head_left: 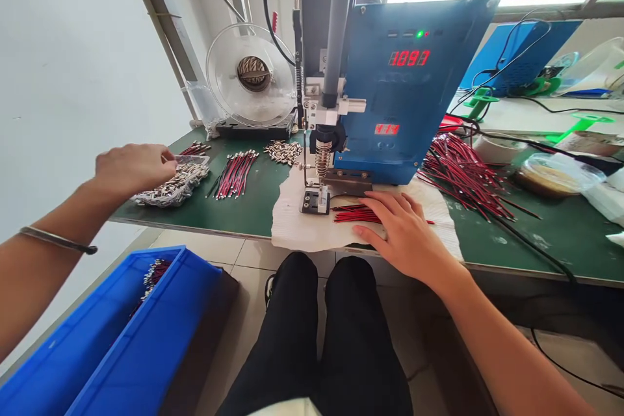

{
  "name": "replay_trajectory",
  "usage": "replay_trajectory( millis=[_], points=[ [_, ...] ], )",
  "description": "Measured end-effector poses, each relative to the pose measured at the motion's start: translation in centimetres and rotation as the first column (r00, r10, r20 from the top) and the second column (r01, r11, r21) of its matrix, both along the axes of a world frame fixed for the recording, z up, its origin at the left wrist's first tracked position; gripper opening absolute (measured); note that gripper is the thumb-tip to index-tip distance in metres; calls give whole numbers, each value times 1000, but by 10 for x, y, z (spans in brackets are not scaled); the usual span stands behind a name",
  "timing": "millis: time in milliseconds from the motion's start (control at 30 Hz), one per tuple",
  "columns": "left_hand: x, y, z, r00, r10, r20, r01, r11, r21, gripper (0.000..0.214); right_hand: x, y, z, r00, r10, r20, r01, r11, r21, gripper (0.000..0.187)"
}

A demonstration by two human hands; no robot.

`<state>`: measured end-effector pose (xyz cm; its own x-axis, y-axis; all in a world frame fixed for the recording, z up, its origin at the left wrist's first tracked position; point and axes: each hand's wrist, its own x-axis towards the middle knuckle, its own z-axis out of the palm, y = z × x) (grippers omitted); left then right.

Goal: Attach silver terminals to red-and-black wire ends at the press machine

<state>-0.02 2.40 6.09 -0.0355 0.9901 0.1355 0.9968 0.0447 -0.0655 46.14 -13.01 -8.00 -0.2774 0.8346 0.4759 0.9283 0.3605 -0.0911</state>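
My left hand (130, 168) reaches over a pile of small metal parts (173, 184) at the left of the green table; its fingers are curled in a pinch over the pile, and what they hold is hidden. My right hand (400, 229) lies flat with fingers stretched on a white cloth (302, 227), touching a small bundle of red and black wires (351, 213). Just left of that bundle stands the blue soldering machine (404, 88), its tip (322, 166) above a small black fixture (314, 200).
More wire bundles (234, 172) and metal parts (283, 151) lie behind the left hand, a large heap of red wires (463, 172) to the right. A clear spool (251, 75) stands at the back. A blue bin (117, 338) sits by my left knee, with my legs under the table edge.
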Motion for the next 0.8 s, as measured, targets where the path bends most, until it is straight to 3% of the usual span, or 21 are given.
replay_trajectory(
  millis=[67, 200, 300, 400, 533, 667, 800],
  points=[
    [-11, 0, -3, 995, 95, -29, -97, 993, -62, 52, -1, 0, 1, 1000, 7, -5, -7, 1000, -5, 53],
    [-23, 5, -16, 1000, 13, 1, -13, 987, -159, 42, -4, 0, 7, 996, 56, -66, -56, 998, 7, 45],
    [-28, 12, -23, 1000, 7, 4, -6, 990, -141, 42, -6, 5, 18, 988, 77, -134, -76, 997, 15, 37],
    [-26, 15, -25, 1000, 19, 14, -18, 993, -115, 37, -8, 17, 33, 988, 110, -112, -117, 992, -56, 28],
    [-17, 7, -20, 998, 46, 38, -43, 996, -82, 32, -11, 40, 54, 987, 156, -23, -158, 967, -199, 21],
    [-1, -14, -7, 996, 83, 45, -84, 996, 18, 42, -16, 57, 73, 975, 210, 72, -175, 928, -328, 19],
    [33, -38, 11, 978, -9, 206, -24, 987, 159, 38, -21, 67, 88, 947, 288, 145, -199, 876, -439, 24]
  ],
)
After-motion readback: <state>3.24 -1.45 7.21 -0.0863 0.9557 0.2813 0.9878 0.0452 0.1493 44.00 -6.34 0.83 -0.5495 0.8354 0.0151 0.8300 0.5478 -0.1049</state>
